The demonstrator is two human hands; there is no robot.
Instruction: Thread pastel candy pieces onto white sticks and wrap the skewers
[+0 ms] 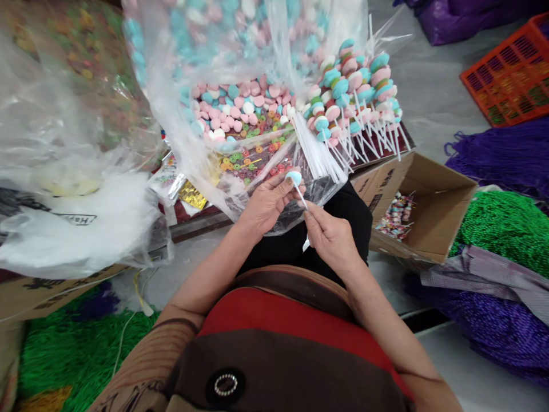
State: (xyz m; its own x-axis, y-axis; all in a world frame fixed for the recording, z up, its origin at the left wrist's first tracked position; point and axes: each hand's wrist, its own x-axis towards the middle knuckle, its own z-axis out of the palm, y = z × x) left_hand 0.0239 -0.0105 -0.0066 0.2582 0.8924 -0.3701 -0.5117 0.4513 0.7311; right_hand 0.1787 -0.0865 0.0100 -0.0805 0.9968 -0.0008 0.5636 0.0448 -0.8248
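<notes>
My left hand (271,200) pinches a pale blue and white marshmallow (294,177) between thumb and fingers. A thin white stick (302,197) meets the marshmallow, and my right hand (329,233) is closed around its lower part. Just beyond my hands, loose pink, blue and white marshmallows (235,109) lie in clear plastic, with small coloured gummy rings (244,163) nearer to me. A bundle of bare white sticks (315,151) lies to the right of the rings. Beside it are piled finished marshmallow and gummy skewers (343,94), their sticks pointing toward me.
An open cardboard box (437,200) at the right holds several wrapped candies (398,214). Behind it stands an orange crate (510,74). Green bead strands (506,229) and purple strands (493,154) lie on the right. White plastic bags (81,223) cover the left side.
</notes>
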